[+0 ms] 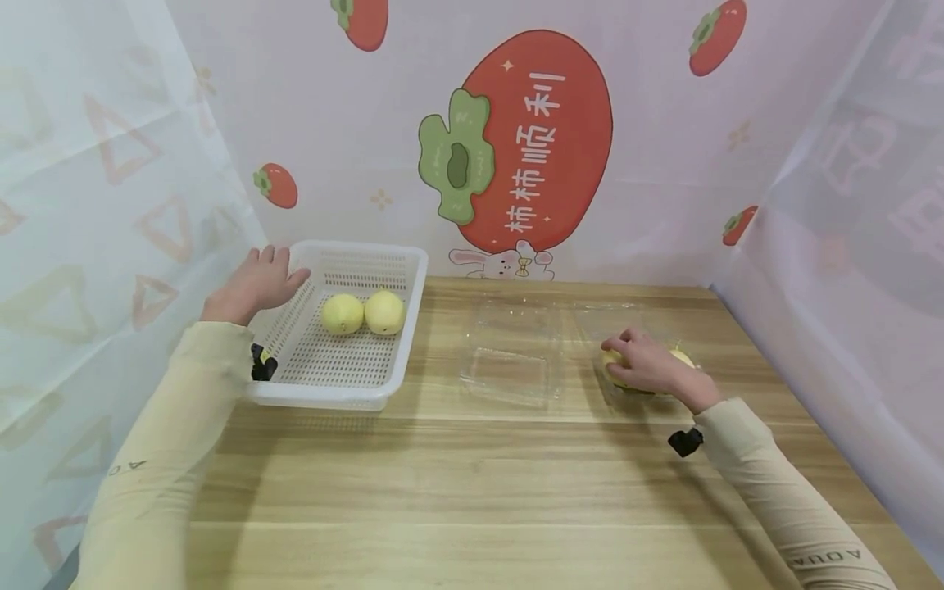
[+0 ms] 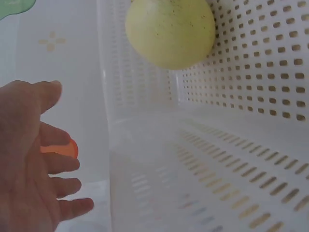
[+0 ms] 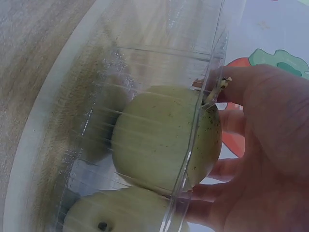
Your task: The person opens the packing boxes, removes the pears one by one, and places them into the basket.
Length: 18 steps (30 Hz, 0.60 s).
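My left hand (image 1: 258,283) is over the left rim of a white perforated basket (image 1: 401,360), holding nothing, fingers loosely spread in the left wrist view. Two round pale-yellow pears, a left pear (image 1: 342,315) and a right pear (image 1: 384,312), lie side by side at the back of the basket. On the right, my right hand (image 1: 645,360) curves its thumb and fingers over a yellow pear (image 1: 614,367) in a clear plastic box (image 3: 190,145). Another pear (image 1: 682,357) shows past the hand. Through the box wall, the right wrist view shows a stemmed pear (image 3: 154,137) against the fingers.
An opened clear plastic box (image 1: 509,377) lies on the wooden table (image 1: 472,492) between the basket and the right hand. A clear lid (image 1: 608,319) stands open behind the right box. Printed sheets (image 1: 354,147) wall the table at the back and both sides.
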{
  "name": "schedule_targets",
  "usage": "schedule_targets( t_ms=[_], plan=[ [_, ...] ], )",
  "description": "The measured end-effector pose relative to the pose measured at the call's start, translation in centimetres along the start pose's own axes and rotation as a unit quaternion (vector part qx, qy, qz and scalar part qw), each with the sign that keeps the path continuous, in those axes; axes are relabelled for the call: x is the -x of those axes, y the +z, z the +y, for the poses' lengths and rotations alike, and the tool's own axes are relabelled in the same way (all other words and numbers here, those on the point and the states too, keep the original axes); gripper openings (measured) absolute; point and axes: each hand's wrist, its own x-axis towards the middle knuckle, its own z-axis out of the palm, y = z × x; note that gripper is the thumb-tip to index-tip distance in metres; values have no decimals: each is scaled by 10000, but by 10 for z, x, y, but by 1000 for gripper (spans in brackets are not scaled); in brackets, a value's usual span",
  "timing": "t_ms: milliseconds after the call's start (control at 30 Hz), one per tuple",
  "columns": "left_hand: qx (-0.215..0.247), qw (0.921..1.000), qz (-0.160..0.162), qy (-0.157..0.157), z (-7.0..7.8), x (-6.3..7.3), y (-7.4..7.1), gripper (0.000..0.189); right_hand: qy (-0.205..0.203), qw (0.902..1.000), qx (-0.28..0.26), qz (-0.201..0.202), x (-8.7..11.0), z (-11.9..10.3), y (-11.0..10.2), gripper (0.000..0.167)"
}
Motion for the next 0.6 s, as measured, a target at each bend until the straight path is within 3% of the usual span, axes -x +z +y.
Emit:
schedule_targets(
  t_ms=[133,400,600],
  plan=[
    [-57,9992,-338,-188,-4,1,0,88,-66,9998,90,-139,1,0,-4,43],
    [-242,9992,-281,-143,-11,-3,7,90,143,9990,-134,-392,0,-1,-4,49],
    [-356,9988,-331,-81,-18,-4,15,86,226,9984,-281,-439,-4,-2,1,45]
  ],
)
